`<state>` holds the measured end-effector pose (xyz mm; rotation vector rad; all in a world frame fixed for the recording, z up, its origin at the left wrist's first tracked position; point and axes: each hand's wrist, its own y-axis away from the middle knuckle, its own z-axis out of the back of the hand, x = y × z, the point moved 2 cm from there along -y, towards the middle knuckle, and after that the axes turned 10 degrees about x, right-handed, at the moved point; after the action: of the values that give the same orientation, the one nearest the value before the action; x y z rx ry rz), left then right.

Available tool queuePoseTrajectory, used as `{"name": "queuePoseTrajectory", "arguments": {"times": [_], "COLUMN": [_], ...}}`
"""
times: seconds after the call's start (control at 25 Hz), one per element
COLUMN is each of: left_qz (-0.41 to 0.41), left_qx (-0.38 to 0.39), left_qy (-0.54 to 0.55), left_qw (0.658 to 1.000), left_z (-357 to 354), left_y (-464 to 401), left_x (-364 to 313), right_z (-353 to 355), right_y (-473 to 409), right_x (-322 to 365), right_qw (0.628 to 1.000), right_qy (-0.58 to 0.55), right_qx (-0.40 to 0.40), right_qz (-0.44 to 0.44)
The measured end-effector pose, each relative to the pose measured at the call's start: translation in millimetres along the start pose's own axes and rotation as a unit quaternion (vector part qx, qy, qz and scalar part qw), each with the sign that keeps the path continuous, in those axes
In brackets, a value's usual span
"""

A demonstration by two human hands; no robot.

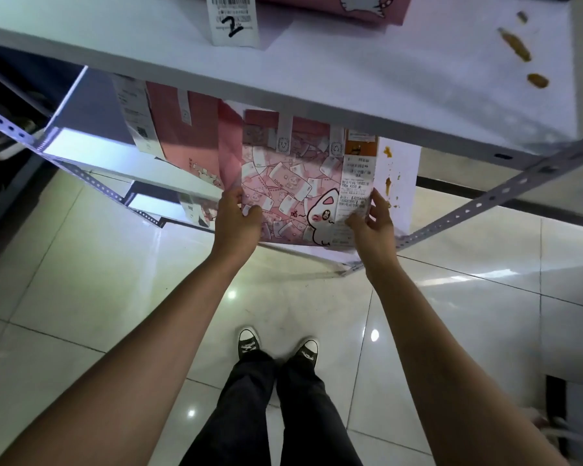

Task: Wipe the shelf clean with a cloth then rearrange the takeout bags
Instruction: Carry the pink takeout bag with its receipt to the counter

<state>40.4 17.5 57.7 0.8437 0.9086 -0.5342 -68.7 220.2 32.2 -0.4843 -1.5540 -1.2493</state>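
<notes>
Gripping a pink takeout bag (285,183) by its lower corners, the left hand (237,218) and right hand (373,220) each curl fingers round an edge, with the bag standing upright on the lower shelf (399,183) straight ahead, equally near to both. Just right of the right hand, brown stains (388,185) mark that shelf, so moving the bag leftward would bare them, though a second pink bag (186,142) stands close on that side. Overhead, the upper shelf (384,95) carries more brown smears (519,50); no cloth is in view.
</notes>
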Motion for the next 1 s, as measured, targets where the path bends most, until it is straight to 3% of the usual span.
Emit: {"name": "queuePoseTrajectory", "arguments": {"times": [0.28, 0.6, 1.0], "left_qz": [-0.01, -0.056, -0.142], "left_qx": [0.019, 0.085, 0.196], "left_qy": [-0.02, -0.047, -0.04], "left_qw": [1.0, 0.994, 0.969], "left_z": [31, 74, 81], "left_y": [39, 68, 122], "left_x": [-5, 1, -15], "right_z": [-16, -51, -67], "right_y": [64, 148, 264], "right_x": [5, 8, 16], "right_qw": [0.999, 0.993, 0.968], "right_qy": [-0.04, -0.097, -0.127], "right_qx": [-0.009, -0.073, -0.214], "right_qz": [-0.01, -0.006, 0.025]}}
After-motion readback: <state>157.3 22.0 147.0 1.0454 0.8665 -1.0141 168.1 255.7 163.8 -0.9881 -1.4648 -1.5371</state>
